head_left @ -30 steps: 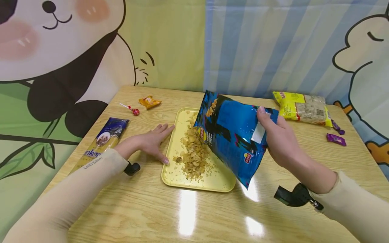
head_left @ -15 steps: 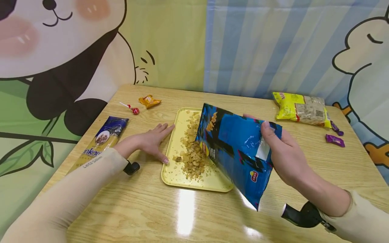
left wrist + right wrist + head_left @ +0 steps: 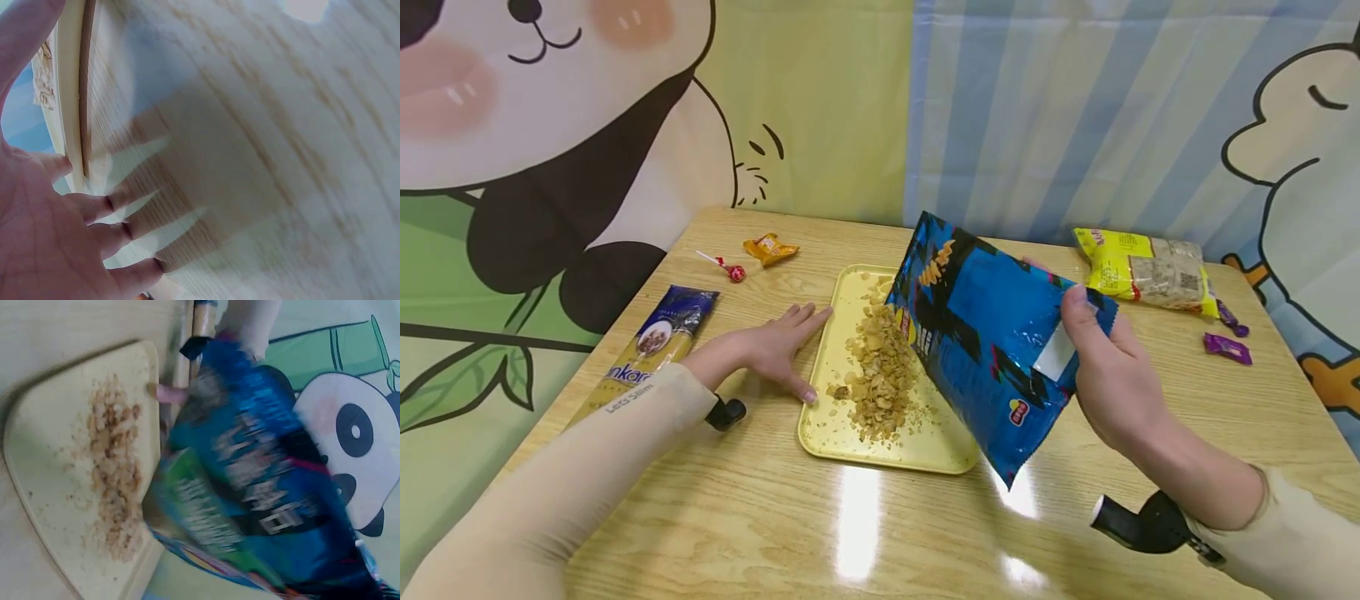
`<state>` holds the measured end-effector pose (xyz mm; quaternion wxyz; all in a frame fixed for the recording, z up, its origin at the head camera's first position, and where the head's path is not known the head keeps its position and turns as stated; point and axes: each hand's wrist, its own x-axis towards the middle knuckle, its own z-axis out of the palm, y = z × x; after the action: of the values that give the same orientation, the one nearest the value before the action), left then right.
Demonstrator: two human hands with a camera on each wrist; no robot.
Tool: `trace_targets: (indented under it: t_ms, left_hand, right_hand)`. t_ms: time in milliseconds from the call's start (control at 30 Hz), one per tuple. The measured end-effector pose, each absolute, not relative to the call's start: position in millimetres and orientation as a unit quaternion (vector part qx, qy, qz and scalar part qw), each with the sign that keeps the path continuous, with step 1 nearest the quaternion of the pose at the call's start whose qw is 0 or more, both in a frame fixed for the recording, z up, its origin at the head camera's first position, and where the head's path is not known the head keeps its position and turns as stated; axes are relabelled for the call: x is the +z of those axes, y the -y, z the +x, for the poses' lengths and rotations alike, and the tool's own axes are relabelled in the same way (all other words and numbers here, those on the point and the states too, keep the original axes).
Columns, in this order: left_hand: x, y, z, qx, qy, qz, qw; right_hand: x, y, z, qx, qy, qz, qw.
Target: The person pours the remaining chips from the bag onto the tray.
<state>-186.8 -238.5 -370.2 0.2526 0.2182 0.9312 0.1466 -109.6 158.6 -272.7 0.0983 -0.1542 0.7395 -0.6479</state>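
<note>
Nearest, the right hand [image 3: 1116, 367] grips the right end of a blue snack bag [image 3: 992, 333], thumb laid across the printed face beside a white patch, so that the bag slants leftward over a yellow tray [image 3: 827, 433]. To empty it well, that gripped end probably wants lifting higher, letting the contents slide toward the pile; short, gentle shakes inside the rim should scatter less than broad swings. The left hand [image 3: 775, 350] holds nothing: its fingers are spread, thumb and forefinger at the tray's left edge, which looks a sensible brace against sliding.

The bag lies between the hands, clamped in the right and apart from the left. Crushed flakes [image 3: 880, 383] run lengthwise down the tray, just left of the bag. The right wrist view is blurred, so I cannot tell whether anything remains inside.

A blue-and-gold packet [image 3: 658, 342] lies left of the left hand. Farther back are purple sweets [image 3: 1227, 347], a red lollipop [image 3: 737, 273], a yellow bag [image 3: 1150, 267] and an orange-wrapped sweet [image 3: 770, 250], before a patterned curtain [image 3: 820, 100].
</note>
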Motion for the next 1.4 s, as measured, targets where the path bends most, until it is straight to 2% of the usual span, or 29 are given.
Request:
trace_targets:
  t_ms: [133, 400, 467, 700, 900, 1200, 1300, 1400]
  left_hand:
    - [-368, 239, -186, 0.146, -0.932, 0.218, 0.251]
    - [-370, 238, -186, 0.145, -0.931, 0.218, 0.254]
    - [-371, 239, -186, 0.145, -0.931, 0.218, 0.254]
    - [-372, 240, -188, 0.140, -0.933, 0.218, 0.251]
    - [-371, 240, -187, 0.142, -0.933, 0.215, 0.252]
    - [-373, 238, -187, 0.147, -0.932, 0.218, 0.250]
    - [-371, 239, -187, 0.146, -0.932, 0.218, 0.249]
    - [-371, 239, -187, 0.144, -0.933, 0.219, 0.248]
  right_hand:
    - [-265, -159, -121, -0.609, -0.779, -0.111, 0.097]
    - [-246, -138, -161, -0.630, -0.769, -0.048, 0.099]
    - [-243, -131, -171, -0.617, -0.777, -0.049, 0.115]
    - [-235, -104, -195, -0.617, -0.780, -0.046, 0.095]
    - [-232, -87, -208, -0.601, -0.790, -0.062, 0.101]
    - [-229, -86, -196, -0.606, -0.781, -0.077, 0.131]
    - [-230, -93, -185, -0.637, -0.757, -0.062, 0.134]
    - [-230, -105, -174, -0.651, -0.741, -0.039, 0.160]
